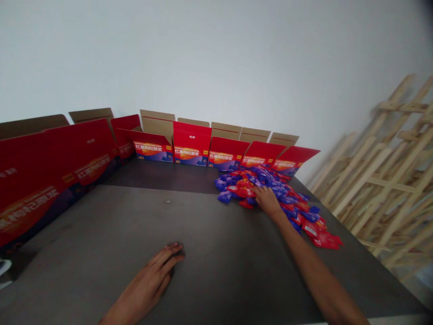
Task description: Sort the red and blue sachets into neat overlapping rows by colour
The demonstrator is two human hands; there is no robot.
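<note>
My right hand (267, 199) reaches into a pile of small shiny packets (270, 180), red ones and purple-blue ones. Its fingers are stretched out over the pile's near left part, with the tips touching or right beside a red packet (246, 192); whether they press on it is hard to make out. Nearer to me, my left hand (152, 277) is low over the dark table (203, 234), palm down. Its fingers are extended and a little bent, and nothing shows in them.
Open red cartons with raised flaps, such as this one (192, 146), line the table's back edge by a white wall. Larger-looking red cartons (61, 176) stand along the left. Wooden frames (382, 180) lean beyond the right edge. Part of a white object (4, 271) shows at far left.
</note>
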